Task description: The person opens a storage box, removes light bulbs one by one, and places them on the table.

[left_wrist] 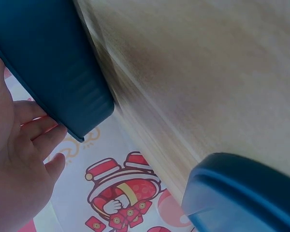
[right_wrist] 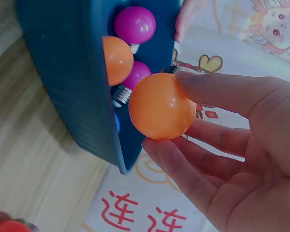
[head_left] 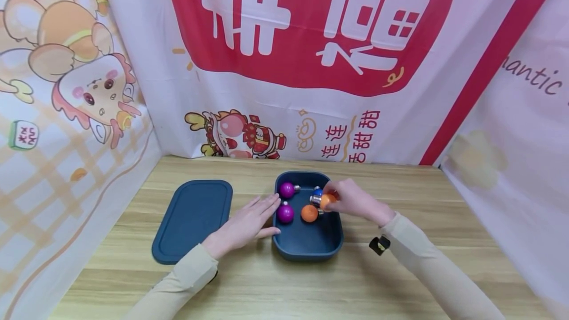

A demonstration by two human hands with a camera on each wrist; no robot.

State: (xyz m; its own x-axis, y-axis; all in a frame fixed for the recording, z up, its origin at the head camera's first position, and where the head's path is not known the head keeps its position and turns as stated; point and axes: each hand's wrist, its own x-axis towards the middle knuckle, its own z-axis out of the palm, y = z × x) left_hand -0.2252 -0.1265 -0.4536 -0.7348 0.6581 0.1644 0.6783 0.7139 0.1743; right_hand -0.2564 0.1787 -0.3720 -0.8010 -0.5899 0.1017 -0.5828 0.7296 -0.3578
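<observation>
A dark blue box [head_left: 306,247] stands on the table, holding small round light bulbs with metal screw bases. Between thumb and fingers, my right hand [head_left: 357,201] pinches an orange bulb [right_wrist: 162,106] over the box's right side. Inside lie another orange bulb [head_left: 309,214], a purple bulb [head_left: 287,190] at the back left, a second purple bulb [head_left: 285,213] nearer the front, and a blue bulb [head_left: 318,191], partly hidden by the held one. My left hand [head_left: 251,221] rests its extended fingers against the box's left rim.
A flat dark blue lid [head_left: 193,221] lies on the wooden table, left of the box. Low in the right wrist view, a red round thing [right_wrist: 12,226] shows partly at the edge. Printed cloth [head_left: 249,88] hangs behind the table and along both sides.
</observation>
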